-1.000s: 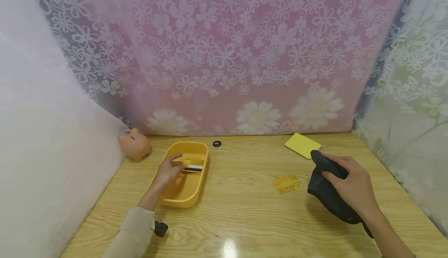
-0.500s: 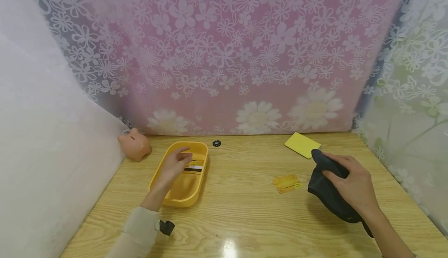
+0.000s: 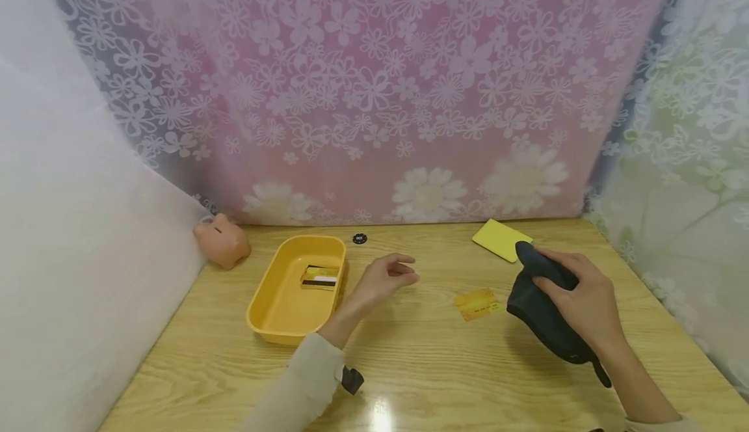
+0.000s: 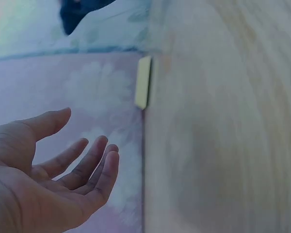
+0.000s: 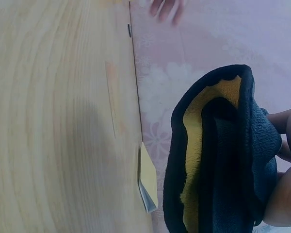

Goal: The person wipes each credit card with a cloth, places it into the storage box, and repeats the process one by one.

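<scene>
My right hand grips a dark grey plush cloth above the right side of the table, thumb on the near side. In the right wrist view, the folded cloth shows black edging and a yellow inner face. Fingers loosely bent and nothing between them, my left hand hovers between the yellow tray and a gold bank card that lies flat on the table. The left wrist view shows the left palm with fingers apart. Inside the tray, a card with a black stripe lies at the right wall.
A yellow notebook lies at the back right, behind the cloth. At the back stands an orange piggy bank, left of the tray. Near the back edge lies a black poker chip. Flowered curtain closes off the table's back.
My left hand has left the space over the tray and moved right, over the bare wood towards the gold card. The right hand keeps its grip on the cloth, almost still.
</scene>
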Demonstrator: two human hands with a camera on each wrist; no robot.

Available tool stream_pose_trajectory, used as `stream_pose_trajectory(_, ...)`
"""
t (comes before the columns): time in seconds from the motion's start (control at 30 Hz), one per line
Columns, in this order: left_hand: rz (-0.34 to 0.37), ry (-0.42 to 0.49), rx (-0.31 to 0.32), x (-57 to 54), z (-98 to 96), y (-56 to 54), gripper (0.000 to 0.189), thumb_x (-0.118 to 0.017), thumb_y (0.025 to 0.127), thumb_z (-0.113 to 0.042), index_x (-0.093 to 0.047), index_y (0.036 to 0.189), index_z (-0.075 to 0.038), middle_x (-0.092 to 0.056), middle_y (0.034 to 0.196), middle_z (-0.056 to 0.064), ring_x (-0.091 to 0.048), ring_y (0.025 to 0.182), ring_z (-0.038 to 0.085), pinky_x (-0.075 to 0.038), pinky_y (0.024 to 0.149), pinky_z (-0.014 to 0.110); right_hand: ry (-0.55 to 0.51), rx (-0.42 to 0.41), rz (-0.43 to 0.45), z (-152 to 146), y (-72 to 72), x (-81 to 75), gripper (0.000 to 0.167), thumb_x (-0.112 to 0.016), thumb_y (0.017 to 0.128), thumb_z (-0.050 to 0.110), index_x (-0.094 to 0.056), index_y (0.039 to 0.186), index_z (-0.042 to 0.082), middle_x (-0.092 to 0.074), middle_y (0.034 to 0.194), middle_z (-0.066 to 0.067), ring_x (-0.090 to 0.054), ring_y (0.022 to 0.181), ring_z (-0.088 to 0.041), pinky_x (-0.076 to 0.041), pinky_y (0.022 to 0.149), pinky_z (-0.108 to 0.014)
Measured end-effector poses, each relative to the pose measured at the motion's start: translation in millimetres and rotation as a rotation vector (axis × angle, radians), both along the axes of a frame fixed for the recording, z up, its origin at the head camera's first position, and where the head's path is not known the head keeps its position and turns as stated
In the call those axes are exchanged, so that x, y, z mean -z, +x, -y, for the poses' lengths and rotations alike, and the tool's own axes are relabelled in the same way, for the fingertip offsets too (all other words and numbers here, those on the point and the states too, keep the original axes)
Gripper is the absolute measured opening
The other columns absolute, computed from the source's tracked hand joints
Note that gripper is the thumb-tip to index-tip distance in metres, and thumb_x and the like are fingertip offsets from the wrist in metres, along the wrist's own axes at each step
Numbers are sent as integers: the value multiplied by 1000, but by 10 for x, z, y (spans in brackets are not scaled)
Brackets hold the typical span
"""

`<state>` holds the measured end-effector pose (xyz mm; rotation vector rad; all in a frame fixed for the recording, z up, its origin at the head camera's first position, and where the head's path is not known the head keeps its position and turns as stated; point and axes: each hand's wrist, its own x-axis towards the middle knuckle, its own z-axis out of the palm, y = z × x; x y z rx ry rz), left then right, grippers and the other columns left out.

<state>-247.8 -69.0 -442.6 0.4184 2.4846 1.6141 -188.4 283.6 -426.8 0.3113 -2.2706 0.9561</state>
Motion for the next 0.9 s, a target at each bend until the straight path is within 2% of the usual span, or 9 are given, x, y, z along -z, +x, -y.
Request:
stream_pose_trajectory(0.17,48,-49,95,200,-325,-67,48,-75,98,-31,-66,140,-11,-70,121,3,-65,108,16,-59,91,40,-15,-7,12,51,-16,-24,54,-85,84,3,-73,134,17,-68,118,-10,-47,104,19,-40,82,-5)
stream_pose_trajectory(0.27,46,-96,108,260,-513,-102,46,-77,97,-30,-68,137,-9,-70,125,7,-65,111,18,-59,89,36,-21,-7,21,57,-15,-33,54,-85,85,4,-72,135,18,-68,119,-9,-47,103,20,-41,80,-5)
stream_pose_trajectory(0.37,51,-145,68,331,-716,-102,47,-82,92,-29,-71,134,-11,-70,126,7,-65,113,20,-58,91,34,-23,0,30,60,-7,-35,54,-85,85,3,-73,135,18,-68,119,-10,-46,103,20,-41,80,-5)
stream_pose_trajectory(0.47,55,-195,-10,415,-906,-83,48,-89,85,-27,-73,128,-11,-67,123,4,-59,115,20,-55,93,32,-24,13,49,67,0,-33,53,-85,86,5,-72,135,19,-67,120,-10,-46,103,21,-40,80,-4)
stream_pose_trajectory(0.53,19,-266,-56,473,-1006,-70,50,-94,79,-29,-74,120,-11,-63,116,0,-54,110,18,-52,91,29,-26,19,60,72,6,-33,53,-85,86,7,-72,136,20,-67,121,-8,-45,103,21,-40,81,-5)
stream_pose_trajectory(0.67,-77,-457,-120,473,-1135,8,54,-99,70,-37,-68,108,-14,-50,105,-1,-43,98,16,-45,82,26,-34,22,70,76,9,-56,53,-85,87,10,-71,137,23,-67,123,-5,-45,106,21,-39,82,-4)
stream_pose_trajectory(0.73,-110,-524,-137,435,-1175,56,53,-98,70,-39,-66,104,-15,-49,104,-1,-41,96,16,-44,81,25,-37,22,70,84,9,-70,53,-85,87,10,-71,137,23,-67,124,-4,-45,107,21,-38,82,-3)
stream_pose_trajectory(0.9,-111,-548,-158,422,-1225,75,47,-98,71,-34,-67,100,-15,-48,102,-1,-40,93,15,-43,82,26,-38,15,76,118,5,-74,54,-86,87,10,-71,137,22,-68,126,-7,-45,107,21,-38,83,-3)
